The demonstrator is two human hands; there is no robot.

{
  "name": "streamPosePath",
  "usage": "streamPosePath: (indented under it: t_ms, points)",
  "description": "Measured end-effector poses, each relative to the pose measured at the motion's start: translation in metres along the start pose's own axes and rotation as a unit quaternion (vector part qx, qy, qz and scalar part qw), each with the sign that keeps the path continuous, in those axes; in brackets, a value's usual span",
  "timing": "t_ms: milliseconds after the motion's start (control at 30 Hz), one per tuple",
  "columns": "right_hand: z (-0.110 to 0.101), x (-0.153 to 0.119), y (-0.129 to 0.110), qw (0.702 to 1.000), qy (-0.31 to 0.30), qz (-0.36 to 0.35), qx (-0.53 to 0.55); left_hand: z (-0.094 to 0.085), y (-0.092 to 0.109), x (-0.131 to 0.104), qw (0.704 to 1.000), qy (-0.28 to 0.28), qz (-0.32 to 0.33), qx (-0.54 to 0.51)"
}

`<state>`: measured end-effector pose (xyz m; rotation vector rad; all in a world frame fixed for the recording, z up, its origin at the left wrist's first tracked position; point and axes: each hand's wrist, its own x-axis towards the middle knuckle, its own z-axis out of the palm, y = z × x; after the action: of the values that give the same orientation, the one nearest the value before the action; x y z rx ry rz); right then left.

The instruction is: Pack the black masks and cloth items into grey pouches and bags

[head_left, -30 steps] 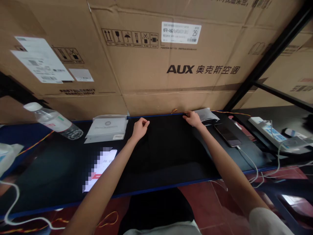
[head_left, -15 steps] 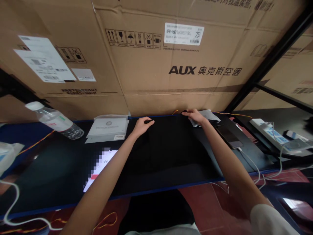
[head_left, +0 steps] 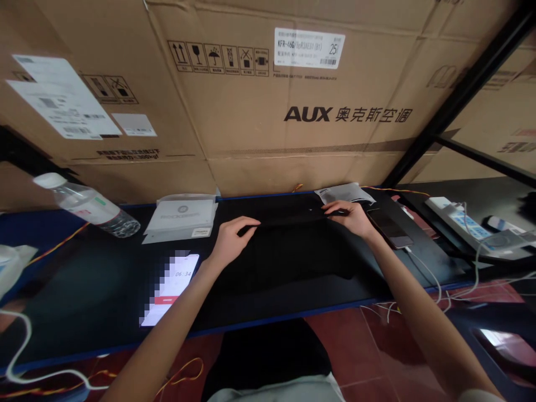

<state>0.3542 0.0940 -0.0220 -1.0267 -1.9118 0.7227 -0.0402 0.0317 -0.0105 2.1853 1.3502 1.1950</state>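
A dark black cloth lies on the black table, and its outline is hard to tell from the tabletop. My left hand pinches its upper left part between thumb and fingers. The upper right part is pinched by my right hand, with the edge stretched between the two hands. A grey plastic pouch lies just behind my right hand. Left of my left hand is a flat white printed packet. Nearer to me, a lit phone is partly covered by my left forearm.
A clear water bottle with a white cap lies at the left. A second phone with a white cable is at the right, near a white power strip. A large cardboard box stands along the back, beside a black metal frame.
Both hands have come nearer to me from the table's back edge, drawing the cloth's upper edge with them. The grey pouch behind my right hand now shows more fully.
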Motion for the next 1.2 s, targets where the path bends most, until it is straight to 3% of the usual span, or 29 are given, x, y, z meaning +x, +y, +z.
streamPosePath:
  t_ms: [100,267,467,600,767,867,1000,1200]
  points:
    - [0.007,-0.019,0.000,0.993,-0.027,-0.026,-0.109,0.007,0.007,-0.020,0.998,0.003,0.030,0.046]
    - [0.019,-0.034,-0.005,0.952,-0.050,-0.074,-0.294,0.016,0.005,-0.035,0.990,-0.015,0.084,0.109]
    - [0.022,-0.043,-0.013,0.924,-0.057,-0.072,-0.370,0.016,0.002,-0.039,0.989,-0.022,0.083,0.117]
    - [0.021,-0.050,-0.023,0.929,-0.076,-0.077,-0.354,0.017,0.010,-0.039,0.982,-0.072,0.081,0.152]
    - [0.012,-0.072,-0.058,0.962,-0.068,-0.083,-0.251,0.006,0.033,-0.050,0.974,-0.137,0.072,0.168]
    - [0.002,-0.090,-0.072,0.968,-0.148,-0.063,-0.192,-0.005,0.039,-0.061,0.968,-0.188,0.086,0.145]
    - [-0.004,-0.104,-0.064,0.965,-0.208,-0.023,-0.157,-0.011,0.035,-0.068,0.959,-0.243,0.082,0.123]
    - [-0.007,-0.102,-0.056,0.979,-0.184,0.000,-0.088,-0.013,0.030,-0.064,0.964,-0.251,0.047,0.072]
